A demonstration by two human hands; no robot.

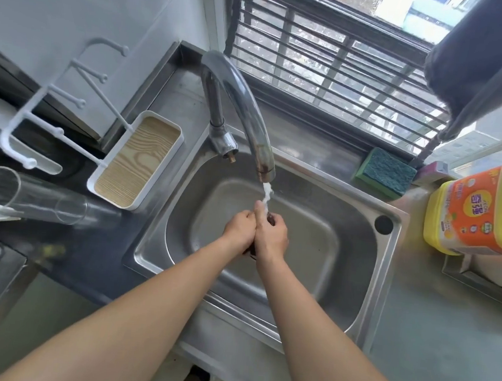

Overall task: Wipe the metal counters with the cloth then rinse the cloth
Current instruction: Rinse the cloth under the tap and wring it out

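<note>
Over the steel sink, my left hand and my right hand are pressed together around a dark cloth. Only small dark bits of the cloth show between the fingers and below the palms. Both hands grip it under the stream of water that runs from the curved chrome tap. The water lands on my right hand's fingers. The metal counter spreads to the right of the sink.
A green and blue sponge lies on the sink's back ledge. On the right counter stands a yellow and orange detergent bottle. Left of the sink are a white tray with a wooden base, a white rack and clear glasses.
</note>
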